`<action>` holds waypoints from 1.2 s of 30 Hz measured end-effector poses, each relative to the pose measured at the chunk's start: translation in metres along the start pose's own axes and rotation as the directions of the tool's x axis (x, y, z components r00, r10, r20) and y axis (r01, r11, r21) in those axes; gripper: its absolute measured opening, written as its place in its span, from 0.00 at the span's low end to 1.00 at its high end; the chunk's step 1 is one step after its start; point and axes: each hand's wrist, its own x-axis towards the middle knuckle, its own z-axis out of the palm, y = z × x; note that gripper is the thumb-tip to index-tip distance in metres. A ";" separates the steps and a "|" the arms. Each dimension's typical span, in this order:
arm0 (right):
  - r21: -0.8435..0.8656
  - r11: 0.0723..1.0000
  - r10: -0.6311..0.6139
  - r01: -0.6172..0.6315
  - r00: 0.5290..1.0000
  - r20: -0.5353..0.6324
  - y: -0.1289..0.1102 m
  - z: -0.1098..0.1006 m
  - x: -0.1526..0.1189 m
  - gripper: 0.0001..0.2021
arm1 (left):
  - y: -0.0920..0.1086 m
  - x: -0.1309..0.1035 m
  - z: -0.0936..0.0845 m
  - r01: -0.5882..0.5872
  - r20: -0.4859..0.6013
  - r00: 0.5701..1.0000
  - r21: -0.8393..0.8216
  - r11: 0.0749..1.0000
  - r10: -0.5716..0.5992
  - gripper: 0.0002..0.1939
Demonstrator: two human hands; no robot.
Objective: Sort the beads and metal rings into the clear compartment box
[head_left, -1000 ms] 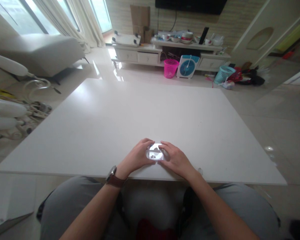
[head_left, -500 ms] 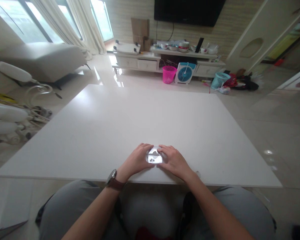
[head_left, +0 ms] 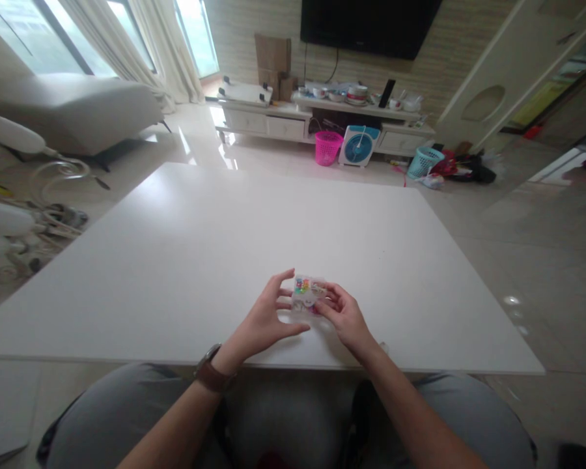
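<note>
A small clear plastic box (head_left: 303,294) with colourful lettering or contents is held just above the near part of the white table (head_left: 254,228). My right hand (head_left: 346,318) grips its right side, thumb on the near face and fingers behind. My left hand (head_left: 268,318) is at the box's left with thumb and fingers spread wide. Some of its fingertips reach to or behind the box edge; whether they touch it I cannot tell. What exactly is inside the box is too small to make out.
A small clear object (head_left: 383,347) lies by the table's near edge, beside my right wrist. Beyond the table are a pink basket (head_left: 327,148), a blue box fan (head_left: 358,146) and a low TV cabinet (head_left: 288,127). White-padded chairs (head_left: 10,218) stand at the left.
Both hands were around the box, which showed a bright reflective face. It is now turned to show a colourful face. My left hand has opened away from it; the right keeps hold.
</note>
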 end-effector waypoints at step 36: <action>-0.080 0.942 -0.322 0.325 0.945 0.054 -0.005 -0.001 -0.005 0.16 | 0.009 -0.004 -0.009 -0.322 0.041 0.940 0.429 0.844 0.338 0.11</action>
